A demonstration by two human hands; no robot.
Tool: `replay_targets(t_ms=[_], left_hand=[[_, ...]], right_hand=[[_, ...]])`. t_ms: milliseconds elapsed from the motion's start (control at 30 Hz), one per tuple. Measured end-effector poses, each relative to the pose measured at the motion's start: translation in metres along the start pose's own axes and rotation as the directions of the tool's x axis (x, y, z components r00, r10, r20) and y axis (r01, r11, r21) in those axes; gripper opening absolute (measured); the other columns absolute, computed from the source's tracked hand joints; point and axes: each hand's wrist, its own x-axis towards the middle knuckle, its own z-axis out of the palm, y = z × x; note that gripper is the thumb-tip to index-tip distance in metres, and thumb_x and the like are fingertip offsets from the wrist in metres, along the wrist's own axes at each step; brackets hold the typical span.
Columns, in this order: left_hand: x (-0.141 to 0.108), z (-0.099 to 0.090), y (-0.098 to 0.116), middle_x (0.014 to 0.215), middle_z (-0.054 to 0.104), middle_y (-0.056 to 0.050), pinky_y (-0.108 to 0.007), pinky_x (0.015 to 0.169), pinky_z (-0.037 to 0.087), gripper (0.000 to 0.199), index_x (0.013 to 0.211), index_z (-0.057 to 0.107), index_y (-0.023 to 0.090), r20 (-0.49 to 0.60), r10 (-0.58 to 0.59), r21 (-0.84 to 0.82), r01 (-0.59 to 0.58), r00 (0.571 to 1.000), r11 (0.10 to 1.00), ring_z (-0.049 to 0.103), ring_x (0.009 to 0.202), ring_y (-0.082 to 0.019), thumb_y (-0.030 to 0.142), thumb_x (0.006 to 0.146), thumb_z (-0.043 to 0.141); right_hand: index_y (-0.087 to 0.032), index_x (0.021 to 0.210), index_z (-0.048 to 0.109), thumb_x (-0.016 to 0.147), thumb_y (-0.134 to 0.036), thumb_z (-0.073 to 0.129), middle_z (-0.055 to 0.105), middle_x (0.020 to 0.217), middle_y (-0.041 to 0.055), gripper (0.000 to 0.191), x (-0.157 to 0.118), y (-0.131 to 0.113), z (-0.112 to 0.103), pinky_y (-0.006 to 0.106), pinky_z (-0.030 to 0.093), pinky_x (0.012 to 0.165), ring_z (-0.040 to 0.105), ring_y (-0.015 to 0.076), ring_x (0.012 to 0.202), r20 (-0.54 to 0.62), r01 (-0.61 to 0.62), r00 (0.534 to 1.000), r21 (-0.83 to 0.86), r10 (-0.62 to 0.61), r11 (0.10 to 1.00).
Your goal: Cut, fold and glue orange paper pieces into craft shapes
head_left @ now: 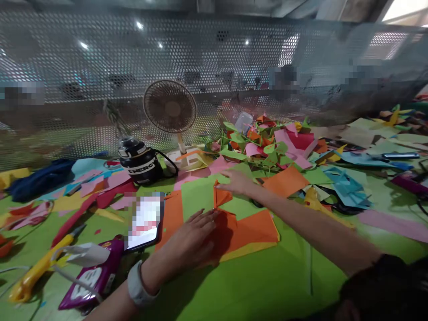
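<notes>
"Orange paper, folded piece (222, 195), where?"

"Between the two hands, on the light green sheet (195, 194) and by the larger orange sheet (252, 229). Yellow paper (250, 250) shows under the near edge."

"Left hand (194, 234)?"

"Palm down on the orange paper, fingers extended and fairly close together, tips by the folded piece's near end. Grey wristband (136, 284)."

"Right hand (238, 182)?"

"At the piece's far end, fingers reaching over it. Pinching or just touching, cannot tell; blurred."

"Around them?"

"Phone (147, 220) beside the sheets, left. Purple packet (95, 278) and yellow glue gun (43, 267) nearer the left forearm. Black bottle (142, 165) marked ENERGY and round fan (170, 107) behind. Heaped paper scraps (264, 145) beyond the right hand. Green tabletop (254, 290), perforated panel (214, 58) at the back."
</notes>
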Motion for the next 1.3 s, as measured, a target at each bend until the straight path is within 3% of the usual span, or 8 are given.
replay_targets(t_ms=[200,367,500,767,867,1033,1167,1300], left_hand=[[0.001,-0.015,-0.004,0.144,0.047,-0.013,-0.052,0.106,0.039,0.050,0.133,0.048,0.022,-0.145,-0.358,-0.380,0.282,0.922,0.881,0.045,0.132,-0.029,0.042,0.087,0.055],[0.027,-0.032,-0.009,0.135,0.056,-0.016,-0.042,0.105,0.041,0.058,0.122,0.057,0.016,0.068,-0.754,-0.909,0.353,0.653,0.223,0.053,0.125,-0.027,0.061,0.086,0.048],[0.049,-0.032,-0.006,0.108,0.072,-0.014,-0.040,0.096,0.047,0.055,0.098,0.069,0.015,0.194,-0.626,-0.980,0.175,0.756,-0.092,0.065,0.105,-0.026,0.064,0.085,0.047],[0.058,-0.035,0.005,0.082,0.072,-0.002,-0.026,0.080,0.051,0.030,0.085,0.072,0.017,-0.024,-0.638,-0.998,-0.059,0.770,-0.034,0.065,0.080,-0.015,0.043,0.072,0.076],[0.059,-0.040,0.006,0.080,0.071,0.001,-0.023,0.079,0.050,0.029,0.085,0.072,0.018,-0.077,-0.653,-0.996,-0.091,0.754,0.012,0.063,0.079,-0.013,0.044,0.073,0.076],[0.063,-0.046,0.013,0.085,0.071,0.002,-0.023,0.083,0.050,0.025,0.083,0.071,0.021,-0.164,-0.665,-0.984,-0.171,0.728,0.056,0.064,0.084,-0.013,0.044,0.074,0.075],[0.060,-0.050,0.014,0.094,0.073,0.001,-0.026,0.092,0.047,0.025,0.087,0.072,0.023,-0.213,-0.644,-0.969,-0.242,0.735,0.045,0.063,0.102,-0.017,0.042,0.072,0.077],[0.047,-0.052,0.005,0.111,0.071,-0.004,-0.034,0.099,0.044,0.042,0.105,0.070,0.022,-0.155,-0.606,-0.982,-0.190,0.780,0.007,0.058,0.115,-0.024,0.051,0.074,0.072]], right_hand=[[-0.014,0.082,0.074,0.088,-0.028,0.057,0.074,0.080,0.0075,0.023,-0.003,-0.011,0.009,0.028,0.048,0.070,0.067,0.0189,0.077,-0.058,0.042,0.998,0.047,-0.039,0.998],[-0.021,0.097,0.074,0.093,-0.033,0.052,0.074,0.098,0.0063,0.025,-0.024,-0.019,-0.002,0.030,0.049,0.083,0.065,0.0175,0.092,-0.380,0.393,0.868,0.134,-0.319,0.910],[-0.021,0.102,0.073,0.096,-0.030,0.046,0.072,0.107,0.0080,0.029,-0.037,-0.035,-0.007,0.036,0.049,0.086,0.063,0.0199,0.098,-0.420,0.508,0.765,-0.071,-0.488,0.858],[-0.021,0.114,0.068,0.086,-0.021,0.047,0.068,0.117,0.0092,0.034,-0.053,-0.038,-0.015,0.043,0.044,0.096,0.060,0.0231,0.108,-0.488,0.513,0.732,-0.062,-0.475,0.856],[-0.021,0.117,0.065,0.089,-0.029,0.046,0.066,0.119,0.0092,0.035,-0.058,-0.034,-0.025,0.043,0.044,0.098,0.058,0.0238,0.112,-0.535,0.385,0.822,0.271,-0.195,0.882],[-0.015,0.112,0.063,0.086,-0.044,0.057,0.070,0.108,0.0108,0.040,-0.068,-0.034,-0.025,0.036,0.053,0.087,0.066,0.0224,0.100,-0.153,0.157,0.986,0.692,-0.069,0.704],[-0.016,0.115,0.062,0.080,-0.033,0.065,0.072,0.105,0.0083,0.039,-0.078,-0.033,-0.014,0.031,0.056,0.078,0.068,0.0201,0.093,-0.069,0.101,0.995,0.607,-0.075,0.788],[-0.018,0.101,0.070,0.085,-0.018,0.057,0.075,0.093,0.0057,0.020,-0.083,-0.028,-0.014,0.031,0.052,0.070,0.068,0.0199,0.082,-0.310,0.229,0.934,0.148,-0.175,0.962]])
